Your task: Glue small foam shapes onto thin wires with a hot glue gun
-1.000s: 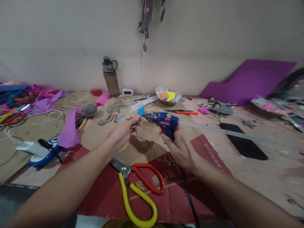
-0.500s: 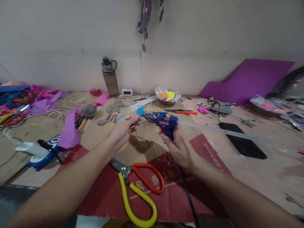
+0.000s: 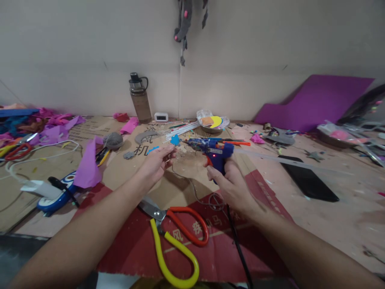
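My right hand (image 3: 230,176) is wrapped round the handle of a blue glue gun (image 3: 215,150), its nozzle pointing left and a long clear glue stick (image 3: 270,156) sticking out of its back. A small red light glows on its side. In a pinch, my left hand (image 3: 161,158) holds a small blue flower-shaped cutout (image 3: 175,139) at the fingertips, a little left of the nozzle and apart from it. Another blue piece (image 3: 152,149) lies on the cardboard behind my left hand, beside a grey cloud-like cutout (image 3: 129,155).
Large scissors (image 3: 180,237) with red and yellow handles lie on the red cardboard (image 3: 126,249) in front. A black phone (image 3: 309,178) is at right. Behind stand a bottle (image 3: 140,100) and a bowl (image 3: 212,127); grey yarn (image 3: 113,140) sits left.
My right hand has drawn the glue gun back to the right and slightly down, so its nozzle is now away from the blue cutout. My left hand has shifted slightly left.
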### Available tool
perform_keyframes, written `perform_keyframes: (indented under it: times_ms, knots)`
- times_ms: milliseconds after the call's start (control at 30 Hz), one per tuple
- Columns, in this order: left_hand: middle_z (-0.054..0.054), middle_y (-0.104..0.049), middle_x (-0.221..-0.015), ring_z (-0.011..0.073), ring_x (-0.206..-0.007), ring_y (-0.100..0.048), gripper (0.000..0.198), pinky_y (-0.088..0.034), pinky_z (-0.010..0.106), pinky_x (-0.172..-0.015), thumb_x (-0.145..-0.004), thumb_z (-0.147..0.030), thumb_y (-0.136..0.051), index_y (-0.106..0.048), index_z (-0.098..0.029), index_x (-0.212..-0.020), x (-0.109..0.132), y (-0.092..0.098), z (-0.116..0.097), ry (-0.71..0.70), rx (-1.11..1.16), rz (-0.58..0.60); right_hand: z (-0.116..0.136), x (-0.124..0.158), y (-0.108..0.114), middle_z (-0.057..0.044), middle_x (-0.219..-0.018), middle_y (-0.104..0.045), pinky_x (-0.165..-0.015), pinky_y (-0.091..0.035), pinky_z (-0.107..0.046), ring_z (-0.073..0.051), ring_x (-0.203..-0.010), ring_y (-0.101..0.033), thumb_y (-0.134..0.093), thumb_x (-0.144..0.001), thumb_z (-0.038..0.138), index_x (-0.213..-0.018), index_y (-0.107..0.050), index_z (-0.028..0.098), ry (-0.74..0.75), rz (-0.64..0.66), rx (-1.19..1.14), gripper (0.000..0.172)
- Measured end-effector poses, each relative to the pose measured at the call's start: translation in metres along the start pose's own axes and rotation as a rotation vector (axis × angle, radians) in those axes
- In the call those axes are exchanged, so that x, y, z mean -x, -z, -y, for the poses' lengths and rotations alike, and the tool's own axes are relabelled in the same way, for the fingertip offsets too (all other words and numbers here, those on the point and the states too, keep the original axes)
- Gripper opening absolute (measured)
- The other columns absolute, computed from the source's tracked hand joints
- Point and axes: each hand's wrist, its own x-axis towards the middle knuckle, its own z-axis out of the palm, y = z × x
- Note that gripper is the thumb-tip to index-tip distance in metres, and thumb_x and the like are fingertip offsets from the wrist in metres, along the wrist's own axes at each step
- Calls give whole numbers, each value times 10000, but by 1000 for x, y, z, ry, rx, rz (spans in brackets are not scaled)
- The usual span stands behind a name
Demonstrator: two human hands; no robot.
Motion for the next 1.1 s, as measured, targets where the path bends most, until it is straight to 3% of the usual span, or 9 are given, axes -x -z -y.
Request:
perform_keyframes:
  times_ms: [200, 433, 500, 600, 667, 800, 933, 1000, 1100]
  knots:
    - [12, -661, -760, 73, -663, -573, 255, -419, 165, -551, -602, -297, -860, -711, -158, -756, 0, 0, 1, -118, 7, -48, -23, -20, 1, 22, -789, -597, -554, -448, -273, -105, -557, -502, -616, -783, 331, -969, -488, 204, -244, 34, -322, 259]
    - [-18, -602, -707, 64, -625, -499, 231, -347, 196, -568, -627, -313, -834, -690, -165, -729, 1, -2, 4, -222, -61, -10, -54, -46, 15, 25, -562, -545, -471, -412, -280, -144, -460, -512, -634, -766, 330, -825, -547, 194, -543, 153, -56, 172]
    - [-17, -604, -709, 72, -633, -499, 211, -344, 208, -582, -643, -314, -816, -688, -169, -727, 3, -4, 3, -247, -82, -5, -55, -50, 26, -15, -558, -565, -507, -431, -313, -171, -485, -535, -614, -802, 381, -743, -563, 195, -516, 161, 130, 201]
    - [-17, -610, -713, 80, -642, -498, 178, -346, 218, -603, -669, -311, -791, -699, -179, -743, 6, -6, 1, -288, -116, -1, -48, -52, 41, -81, -597, -584, -629, -441, -367, -228, -612, -583, -591, -825, 430, -556, -518, 213, -288, 107, 624, 354]
    - [-19, -613, -712, 81, -637, -489, 155, -347, 222, -610, -687, -308, -775, -708, -184, -753, 7, -7, 1, -326, -138, -6, -37, -50, 43, -107, -692, -611, -700, -437, -384, -247, -718, -592, -563, -838, 388, -567, -520, 211, -155, 16, 760, 326]
    - [-13, -647, -741, 94, -659, -510, 149, -378, 227, -649, -699, -304, -765, -718, -186, -776, 10, -8, 1, -440, -199, -41, -12, -39, 16, -65, -848, -627, -782, -467, -372, -196, -801, -588, -535, -865, 395, -843, -550, 197, -4, -29, 340, 200]
    - [5, -684, -783, 125, -724, -567, 147, -431, 247, -724, -725, -315, -749, -714, -189, -790, 15, -10, 0, -581, -319, -73, 12, -33, -33, -77, -1111, -613, -942, -476, -369, -177, -1052, -605, -704, -728, 356, -978, -434, 222, -64, 88, -269, 392]
    - [6, -685, -776, 133, -709, -572, 153, -443, 257, -715, -727, -326, -746, -710, -190, -787, 18, -11, 0, -602, -354, -75, 21, -36, -53, -32, -1030, -634, -913, -502, -355, -157, -992, -633, -749, -679, 324, -989, -387, 242, -160, 129, -487, 484]
    - [3, -679, -772, 135, -714, -580, 146, -445, 258, -722, -722, -317, -744, -706, -191, -787, 20, -13, -2, -584, -302, -68, 26, -43, -71, 82, -783, -586, -704, -531, -295, -103, -664, -600, -736, -687, 316, -1003, -343, 264, -228, 108, -637, 507]
